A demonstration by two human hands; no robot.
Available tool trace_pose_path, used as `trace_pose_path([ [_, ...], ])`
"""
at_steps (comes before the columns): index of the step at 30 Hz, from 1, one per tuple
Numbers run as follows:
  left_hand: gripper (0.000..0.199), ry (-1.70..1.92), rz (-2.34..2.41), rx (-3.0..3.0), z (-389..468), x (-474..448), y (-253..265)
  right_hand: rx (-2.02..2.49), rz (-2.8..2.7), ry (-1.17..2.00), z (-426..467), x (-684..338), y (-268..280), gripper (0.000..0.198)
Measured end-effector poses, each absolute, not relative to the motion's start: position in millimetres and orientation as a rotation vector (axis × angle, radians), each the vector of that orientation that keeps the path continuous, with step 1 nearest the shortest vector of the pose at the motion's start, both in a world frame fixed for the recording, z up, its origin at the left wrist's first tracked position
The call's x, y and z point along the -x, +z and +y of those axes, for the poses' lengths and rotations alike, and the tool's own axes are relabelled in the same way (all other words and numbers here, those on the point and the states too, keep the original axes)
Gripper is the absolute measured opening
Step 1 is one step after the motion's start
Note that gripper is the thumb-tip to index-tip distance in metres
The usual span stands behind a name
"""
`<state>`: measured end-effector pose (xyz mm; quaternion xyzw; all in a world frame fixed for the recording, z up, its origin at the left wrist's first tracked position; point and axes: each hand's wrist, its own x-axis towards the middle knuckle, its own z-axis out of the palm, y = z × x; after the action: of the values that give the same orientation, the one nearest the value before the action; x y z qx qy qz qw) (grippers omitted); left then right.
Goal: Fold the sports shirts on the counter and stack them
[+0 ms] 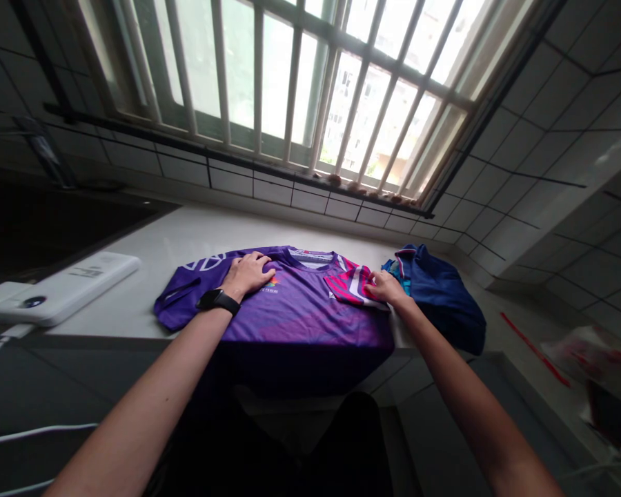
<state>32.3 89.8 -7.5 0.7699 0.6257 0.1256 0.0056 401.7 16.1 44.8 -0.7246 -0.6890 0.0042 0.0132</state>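
Observation:
A purple jersey point(300, 304) lies front side up on the white counter, its collar toward the window and its lower part hanging over the front edge. My left hand point(249, 273) rests flat on the chest beside a small colourful logo, fingers spread; a black watch point(218, 301) is on that wrist. With fingers pinched, my right hand point(387, 286) holds the pink-and-white striped sleeve point(355, 284), which lies folded in over the jersey's side. The other sleeve point(179, 297) is spread out to the left. Just beyond my right hand sits a dark blue garment point(439, 297) in a heap.
A white power bank point(67, 286) with a cable lies on the counter point(155, 238) at the left, near a dark cooktop point(56, 214). A barred window point(300, 83) is behind. At the right are a red strip point(534, 348) and a plastic bag point(595, 355).

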Motion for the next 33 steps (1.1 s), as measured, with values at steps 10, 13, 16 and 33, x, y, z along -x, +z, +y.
trace_pose_path([
  [10,0.056,0.382,1.962,-2.398,90,-32,-7,2.251,-2.048,-0.335,7,-399,52,0.028],
  [13,0.056,0.375,1.962,-2.408,90,-32,-7,1.868,-2.441,0.017,-2,-392,50,0.026],
  [16,0.057,0.382,1.95,-2.409,91,-32,-8,1.807,-2.458,0.1,-7,-384,47,0.014],
  [33,0.056,0.412,1.937,-2.394,89,-32,-6,2.037,-2.185,-0.219,-22,-394,31,0.029],
])
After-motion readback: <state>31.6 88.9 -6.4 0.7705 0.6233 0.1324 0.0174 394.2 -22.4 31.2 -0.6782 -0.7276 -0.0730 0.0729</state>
